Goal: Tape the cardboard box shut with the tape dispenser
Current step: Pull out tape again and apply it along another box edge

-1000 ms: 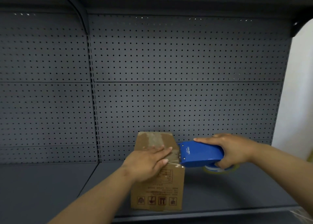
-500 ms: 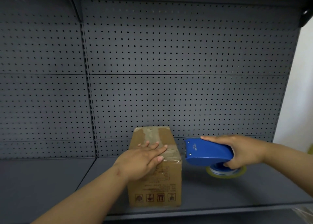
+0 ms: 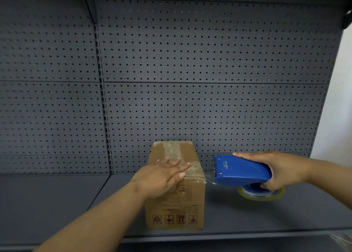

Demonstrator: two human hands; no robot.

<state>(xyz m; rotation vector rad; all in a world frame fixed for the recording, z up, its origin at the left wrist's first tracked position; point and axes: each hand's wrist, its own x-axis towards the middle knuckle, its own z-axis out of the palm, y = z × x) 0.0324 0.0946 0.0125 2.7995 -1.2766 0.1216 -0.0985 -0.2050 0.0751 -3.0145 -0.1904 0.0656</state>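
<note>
A brown cardboard box stands upright on the grey shelf, its top flaps down with old tape marks on them. My left hand lies flat on the box top near its front edge, fingers spread. My right hand grips a blue tape dispenser just right of the box, a little above the shelf. A clear strip of tape stretches from the dispenser's mouth to the box's upper right edge. The tape roll shows under the dispenser.
A grey perforated back panel rises behind the shelf. An upright post splits the panel left of the box. A white wall lies to the right. The shelf's front lip runs below the box.
My right hand has pulled the dispenser rightward away from the box, drawing tape out. My left hand has stayed pressed on the box top. The view has shifted slightly.
</note>
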